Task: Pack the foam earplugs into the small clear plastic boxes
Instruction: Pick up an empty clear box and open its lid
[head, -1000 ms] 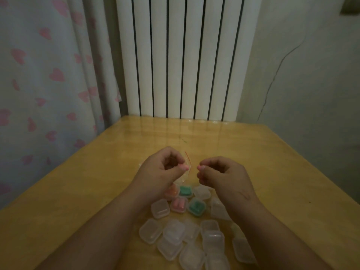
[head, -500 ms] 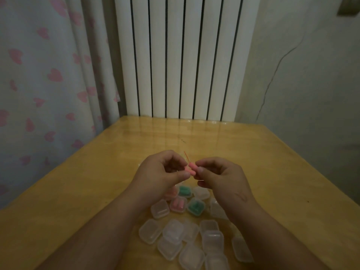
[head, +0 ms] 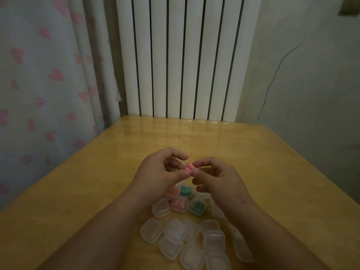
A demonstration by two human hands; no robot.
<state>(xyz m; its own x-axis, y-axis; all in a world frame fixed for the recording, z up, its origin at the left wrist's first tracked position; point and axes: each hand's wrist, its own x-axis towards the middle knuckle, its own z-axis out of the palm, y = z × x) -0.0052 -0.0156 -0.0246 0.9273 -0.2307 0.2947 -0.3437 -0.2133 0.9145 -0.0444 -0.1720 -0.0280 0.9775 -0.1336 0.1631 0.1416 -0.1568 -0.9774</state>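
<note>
Left hand (head: 155, 172) and right hand (head: 218, 180) held above counter (head: 97, 182), fingers meeting, both pinching pink foam earplugs (head: 189, 167), small clear plastic boxes (head: 175, 230) clustered beneath, green-filled boxes (head: 196, 206) among them, white radiator (head: 185, 55) behind.

We note pink earplugs (head: 190, 168) held above clustered clear boxes (head: 174, 230); four boxes hold pink or green plugs.

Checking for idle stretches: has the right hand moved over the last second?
Yes. The right hand shifted left to meet the left hand at the pink earplug, judged against the farther green-filled box, which stayed put.
</note>
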